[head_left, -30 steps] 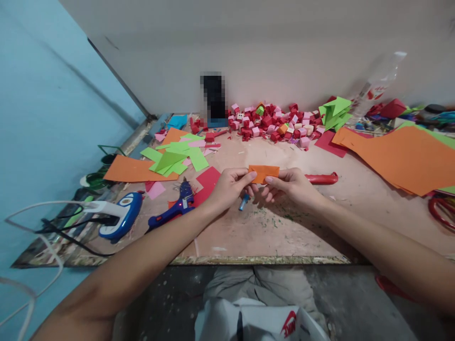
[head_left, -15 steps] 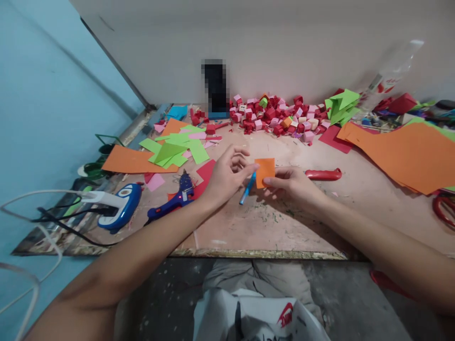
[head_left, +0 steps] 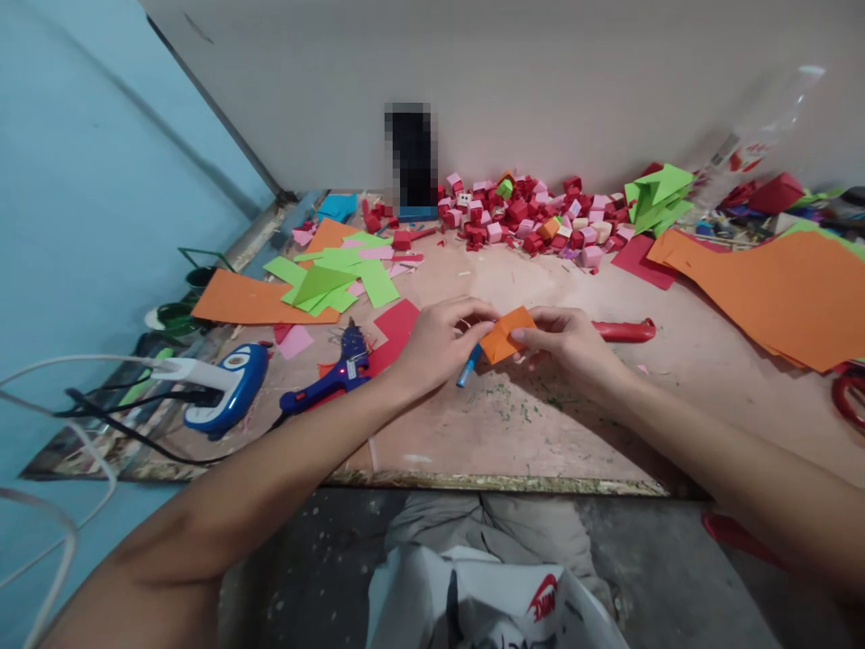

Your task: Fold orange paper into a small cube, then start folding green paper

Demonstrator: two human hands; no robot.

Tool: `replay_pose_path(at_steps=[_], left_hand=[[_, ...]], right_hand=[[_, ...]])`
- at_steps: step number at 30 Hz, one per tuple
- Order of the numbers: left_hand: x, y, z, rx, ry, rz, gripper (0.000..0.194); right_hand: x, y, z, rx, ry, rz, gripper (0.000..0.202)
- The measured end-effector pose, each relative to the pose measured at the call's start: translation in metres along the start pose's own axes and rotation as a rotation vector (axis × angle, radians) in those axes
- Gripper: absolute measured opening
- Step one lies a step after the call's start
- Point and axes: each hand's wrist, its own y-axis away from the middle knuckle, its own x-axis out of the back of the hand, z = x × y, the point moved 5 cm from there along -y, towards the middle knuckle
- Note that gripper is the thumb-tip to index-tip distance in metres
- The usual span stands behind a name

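Between my two hands is a small square of orange paper point(head_left: 506, 337), tilted, with crease lines on it. My left hand point(head_left: 451, 339) pinches its left edge between thumb and fingers. On the other side, my right hand point(head_left: 559, 339) grips the right edge, thumb on top and fingers behind. A blue pen point(head_left: 468, 368) lies on the table just under the left fingers, its upper part hidden by the paper and hand. Behind my right hand lies a red-handled cutter point(head_left: 625, 331), partly covered by the fingers.
A blue glue gun point(head_left: 331, 379) and a blue-and-white power strip point(head_left: 226, 392) with cables lie left. Green paper pieces point(head_left: 338, 275) are at the back left. Red and pink paper cubes point(head_left: 520, 216) pile along the wall near a phone point(head_left: 412, 162). Orange sheets point(head_left: 763, 297) lie right.
The orange square has turned from upright to tilted and now shows creases. My left hand has moved right, from beside the paper's edge to holding it.
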Motion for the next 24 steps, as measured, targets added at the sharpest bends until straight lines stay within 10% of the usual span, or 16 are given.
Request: replay_pose_path(at_steps=[10,24], left_hand=[[0.000,0.006,0.007,-0.258,-0.336,-0.019,0.026],[0.009,-0.006,-0.012,0.055,0.192,0.125,0.015]], right_hand=[[0.001,-0.004,-0.001,0.017,0.047,-0.051,0.032],[-0.004,-0.001,0.001,-0.055,0.054,-0.094,0.039]])
